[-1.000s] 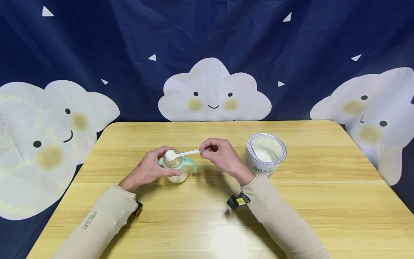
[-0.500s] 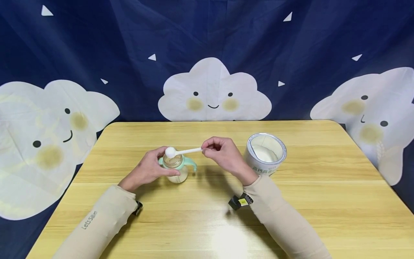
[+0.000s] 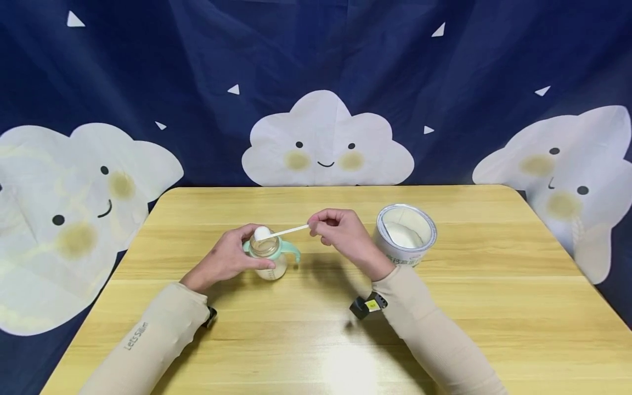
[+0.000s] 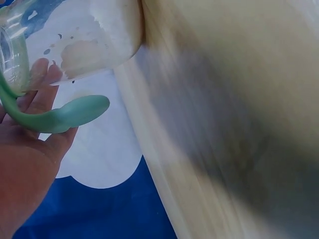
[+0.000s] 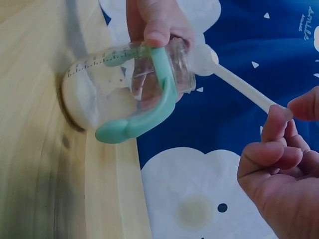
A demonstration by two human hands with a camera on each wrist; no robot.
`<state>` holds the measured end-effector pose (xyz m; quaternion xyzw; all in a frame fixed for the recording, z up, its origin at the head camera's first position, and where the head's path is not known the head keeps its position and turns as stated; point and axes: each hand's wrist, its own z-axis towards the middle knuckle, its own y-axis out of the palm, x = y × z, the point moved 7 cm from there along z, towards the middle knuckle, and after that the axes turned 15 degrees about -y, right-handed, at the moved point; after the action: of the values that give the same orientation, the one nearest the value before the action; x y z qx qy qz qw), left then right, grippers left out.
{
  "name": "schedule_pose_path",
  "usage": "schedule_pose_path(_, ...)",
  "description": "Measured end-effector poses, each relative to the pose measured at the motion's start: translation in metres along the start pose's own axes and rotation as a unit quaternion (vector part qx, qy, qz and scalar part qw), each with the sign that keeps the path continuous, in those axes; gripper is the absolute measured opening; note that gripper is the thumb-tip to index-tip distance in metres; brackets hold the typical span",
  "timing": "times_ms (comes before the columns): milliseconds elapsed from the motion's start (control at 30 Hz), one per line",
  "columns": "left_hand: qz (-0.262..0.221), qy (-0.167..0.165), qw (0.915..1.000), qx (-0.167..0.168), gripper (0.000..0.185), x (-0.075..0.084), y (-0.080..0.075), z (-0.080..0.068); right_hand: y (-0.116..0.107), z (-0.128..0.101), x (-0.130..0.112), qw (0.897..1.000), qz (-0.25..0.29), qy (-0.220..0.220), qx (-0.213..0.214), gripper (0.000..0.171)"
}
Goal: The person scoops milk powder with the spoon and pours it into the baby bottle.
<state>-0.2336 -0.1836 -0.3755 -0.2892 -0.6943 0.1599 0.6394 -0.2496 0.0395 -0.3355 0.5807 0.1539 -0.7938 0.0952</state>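
Observation:
My left hand (image 3: 229, 255) grips a clear baby bottle (image 3: 277, 271) around its neck, the thumb in front. The bottle stands upright on the table, uncapped, with mint-green handles (image 5: 142, 124) and white powder in its lower part. Between thumb and fingertips, my right hand (image 3: 340, 236) pinches the thin end of a long white scoop (image 5: 244, 89). That scoop's bowl (image 3: 262, 233) is turned over at the bottle's mouth; whether powder is left inside cannot be seen. In the left wrist view, one green handle (image 4: 82, 110) curves past the left fingers.
An open can (image 3: 407, 255) of white powder stands right of the bottle, behind the right forearm. Under everything is a wooden table (image 3: 276, 340). A dark blue cloth (image 3: 212, 44) with smiling clouds hangs behind its far edge.
The scoop's bowl, earlier facing up with a heap of white powder, has rotated over at the bottle's mouth. The right fingers have twisted the handle. The left hand and bottle stay put.

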Motion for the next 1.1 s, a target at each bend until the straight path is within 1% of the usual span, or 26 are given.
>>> schedule_pose_path(100,-0.001,-0.001,1.0,-0.005,0.075,0.004,-0.001,0.002,-0.004,-0.001,-0.002,0.999,0.033,-0.003,0.011,0.017)
schedule_pose_path(267,-0.015,0.01,0.9998,-0.01,0.082,0.013,-0.006,0.003,-0.013,-0.002,-0.01,0.999,0.04,-0.016,0.027,0.014)
schedule_pose_path(367,-0.013,0.017,0.9997,-0.012,0.083,0.018,-0.009,0.004,-0.018,-0.004,-0.016,0.999,0.026,-0.023,0.041,0.015)
schedule_pose_path(533,-0.006,0.026,0.9996,-0.013,0.084,0.025,-0.01,0.003,-0.031,-0.007,-0.026,0.997,-0.014,-0.033,0.064,0.016)
schedule_pose_path(733,0.003,0.033,0.9994,-0.008,0.084,0.033,-0.009,0.003,-0.043,-0.011,-0.037,0.996,-0.05,-0.041,0.066,0.02)
schedule_pose_path(867,0.009,0.04,0.9991,-0.008,0.085,0.042,-0.007,0.003,-0.05,-0.013,-0.045,0.994,-0.075,-0.049,0.069,0.019)
schedule_pose_path(1100,0.008,0.066,0.9977,-0.013,0.085,0.058,-0.004,0.002,-0.07,-0.017,-0.052,0.99,-0.096,-0.06,0.083,0.017)
